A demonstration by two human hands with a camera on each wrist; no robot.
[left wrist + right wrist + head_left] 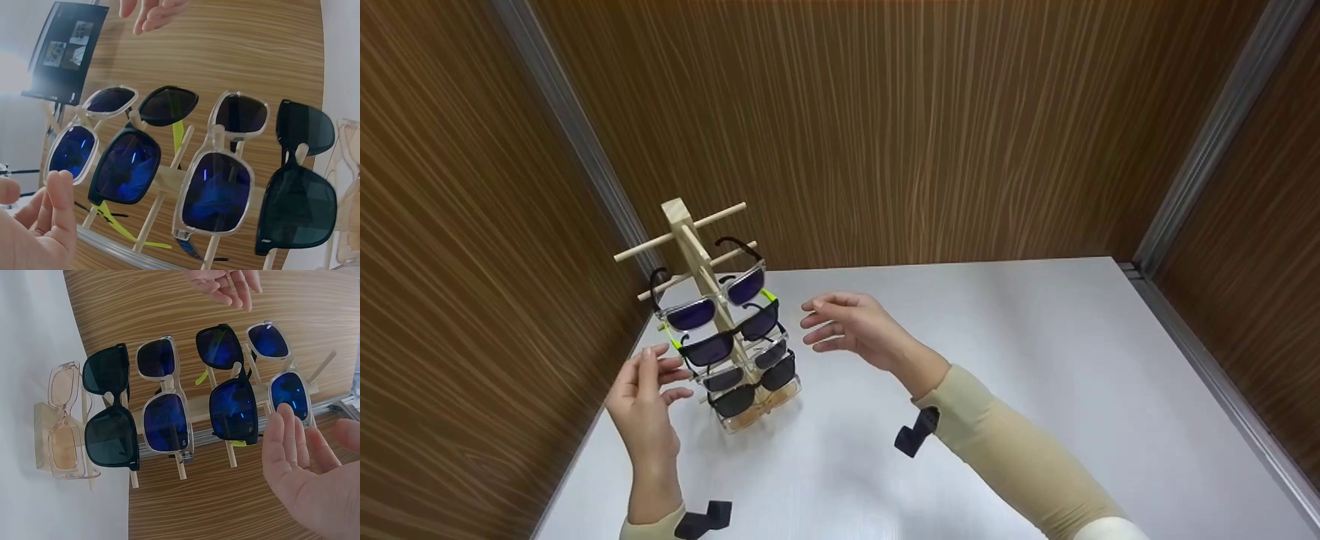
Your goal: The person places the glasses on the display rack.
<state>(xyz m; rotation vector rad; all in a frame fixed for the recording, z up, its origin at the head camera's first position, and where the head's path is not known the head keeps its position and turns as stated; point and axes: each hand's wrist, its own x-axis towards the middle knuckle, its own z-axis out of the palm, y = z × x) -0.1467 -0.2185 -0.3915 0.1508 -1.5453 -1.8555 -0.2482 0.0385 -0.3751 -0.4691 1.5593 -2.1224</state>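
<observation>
A wooden display rack (688, 244) holds several pairs of sunglasses, one above another. Its top peg is bare. The uppermost pair (691, 315) has a clear frame and blue-purple lenses; below sits a black pair (710, 349) with yellow-green temples. Lower down are another clear-framed pair (724, 379), a black pair (734, 402) and a peach-tinted pair (742, 420). My left hand (643, 409) hovers at the rack's left side, fingers loosely bent and holding nothing. Apart from the rack on its right, my right hand (859, 330) is likewise free, its fingers loosely extended.
The rack stands on a white table (1020, 375), towards its left side. Wood-grain panels (885, 135) enclose the back and sides, with metal rails (1207, 142) at the corners. A dark screen (70, 50) shows in the left wrist view.
</observation>
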